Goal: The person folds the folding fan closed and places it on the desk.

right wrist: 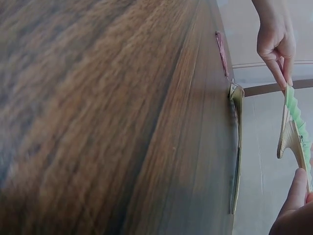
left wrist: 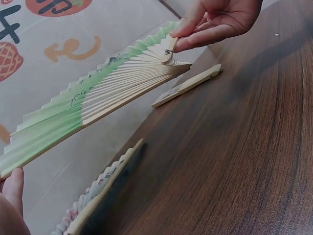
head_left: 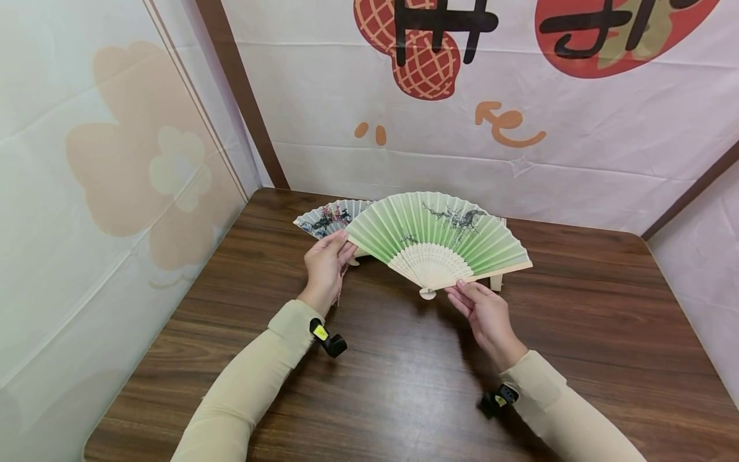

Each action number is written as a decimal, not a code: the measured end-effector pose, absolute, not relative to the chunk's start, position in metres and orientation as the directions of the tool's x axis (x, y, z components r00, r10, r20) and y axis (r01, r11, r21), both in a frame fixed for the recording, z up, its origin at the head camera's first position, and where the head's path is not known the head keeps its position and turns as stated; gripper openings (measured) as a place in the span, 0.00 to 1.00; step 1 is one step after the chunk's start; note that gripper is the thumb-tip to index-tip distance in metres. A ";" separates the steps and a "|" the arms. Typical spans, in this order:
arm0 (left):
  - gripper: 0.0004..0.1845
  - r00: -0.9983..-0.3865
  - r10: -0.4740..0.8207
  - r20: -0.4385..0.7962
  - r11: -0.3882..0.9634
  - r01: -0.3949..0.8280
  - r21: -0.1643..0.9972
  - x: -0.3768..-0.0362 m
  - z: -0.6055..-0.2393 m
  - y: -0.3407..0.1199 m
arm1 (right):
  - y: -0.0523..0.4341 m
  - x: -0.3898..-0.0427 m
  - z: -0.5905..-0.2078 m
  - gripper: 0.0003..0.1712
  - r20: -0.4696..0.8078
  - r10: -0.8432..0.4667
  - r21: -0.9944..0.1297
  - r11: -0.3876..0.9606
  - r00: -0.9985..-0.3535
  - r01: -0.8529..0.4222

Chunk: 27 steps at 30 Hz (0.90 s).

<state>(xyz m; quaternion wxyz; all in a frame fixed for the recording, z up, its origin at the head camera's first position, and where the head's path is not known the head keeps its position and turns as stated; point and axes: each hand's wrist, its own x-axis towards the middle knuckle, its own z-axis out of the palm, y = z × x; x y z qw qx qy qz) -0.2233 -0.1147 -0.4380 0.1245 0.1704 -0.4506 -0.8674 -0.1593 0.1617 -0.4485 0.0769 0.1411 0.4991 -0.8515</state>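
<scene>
A green paper fan [head_left: 439,234] with a painted branch is spread open above the table. My left hand [head_left: 342,244] pinches its left outer edge. My right hand [head_left: 460,289] pinches it at the pivot and lower right rib. The left wrist view shows the green fan [left wrist: 98,98] from its ribbed side, with the right hand [left wrist: 183,39] pinching the pivot and my left hand [left wrist: 12,193] at the far end. In the right wrist view the left hand [right wrist: 283,73] holds the green fan [right wrist: 295,120] by its edge.
A second open fan [head_left: 330,218], pale with dark and red painting, lies flat on the brown wooden table [head_left: 404,385] behind my left hand. A pale wooden piece [left wrist: 188,85] lies by the back wall. Cloth walls enclose the table on three sides.
</scene>
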 end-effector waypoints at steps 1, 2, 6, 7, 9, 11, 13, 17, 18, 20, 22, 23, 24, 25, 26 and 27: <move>0.16 -0.912 -0.368 -0.183 -0.561 0.060 0.826 -0.223 -0.438 -0.115 | 0.162 -0.160 -0.449 0.19 -0.317 0.010 -0.830 -0.486 -0.948 0.273; 0.16 -0.912 -0.367 -0.184 -0.560 0.058 0.826 -0.224 -0.438 -0.115 | 0.163 -0.160 -0.448 0.19 -0.318 0.009 -0.832 -0.483 -0.948 0.274; 0.17 -0.912 -0.368 -0.181 -0.556 0.060 0.829 -0.224 -0.437 -0.114 | 0.164 -0.162 -0.448 0.19 -0.314 0.004 -0.839 -0.468 -0.949 0.276; 0.17 -0.913 -0.368 -0.178 -0.556 0.063 0.829 -0.225 -0.437 -0.114 | 0.165 -0.163 -0.448 0.19 -0.313 0.003 -0.841 -0.465 -0.950 0.276; 0.17 -0.914 -0.369 -0.171 -0.554 0.068 0.830 -0.226 -0.436 -0.113 | 0.165 -0.164 -0.447 0.19 -0.311 -0.003 -0.844 -0.458 -0.950 0.278; 0.18 -0.914 -0.369 -0.165 -0.553 0.073 0.830 -0.227 -0.436 -0.113 | 0.165 -0.165 -0.447 0.19 -0.313 -0.008 -0.845 -0.454 -0.950 0.283; 0.18 -0.913 -0.373 -0.163 -0.556 0.079 0.827 -0.227 -0.435 -0.112 | 0.166 -0.166 -0.447 0.18 -0.315 -0.017 -0.847 -0.447 -0.949 0.289; 0.18 -0.911 -0.379 -0.163 -0.555 0.082 0.828 -0.229 -0.436 -0.112 | 0.166 -0.167 -0.447 0.19 -0.324 -0.035 -0.845 -0.438 -0.946 0.306; 0.18 -0.910 -0.380 -0.164 -0.551 0.080 0.830 -0.229 -0.437 -0.112 | 0.166 -0.167 -0.447 0.19 -0.325 -0.041 -0.845 -0.436 -0.945 0.309; 0.17 -0.910 -0.380 -0.164 -0.544 0.077 0.835 -0.230 -0.437 -0.112 | 0.166 -0.167 -0.448 0.19 -0.325 -0.054 -0.844 -0.434 -0.944 0.315; 0.16 -0.910 -0.381 -0.164 -0.533 0.071 0.843 -0.230 -0.438 -0.113 | 0.166 -0.167 -0.448 0.20 -0.324 -0.067 -0.845 -0.428 -0.944 0.321; 0.16 -0.909 -0.382 -0.164 -0.527 0.069 0.847 -0.231 -0.439 -0.113 | 0.166 -0.167 -0.448 0.20 -0.325 -0.072 -0.845 -0.425 -0.943 0.324; 0.16 -0.909 -0.384 -0.164 -0.523 0.068 0.849 -0.231 -0.439 -0.113 | 0.166 -0.167 -0.448 0.20 -0.324 -0.077 -0.846 -0.422 -0.943 0.325; 0.15 -0.908 -0.385 -0.164 -0.523 0.068 0.850 -0.231 -0.439 -0.113 | 0.166 -0.167 -0.448 0.20 -0.325 -0.080 -0.847 -0.419 -0.942 0.327; 0.15 -0.908 -0.386 -0.165 -0.521 0.067 0.851 -0.231 -0.439 -0.113 | 0.166 -0.167 -0.448 0.20 -0.326 -0.082 -0.847 -0.417 -0.942 0.329; 0.15 -0.908 -0.386 -0.164 -0.520 0.067 0.852 -0.231 -0.440 -0.113 | 0.166 -0.167 -0.448 0.20 -0.326 -0.084 -0.848 -0.415 -0.942 0.330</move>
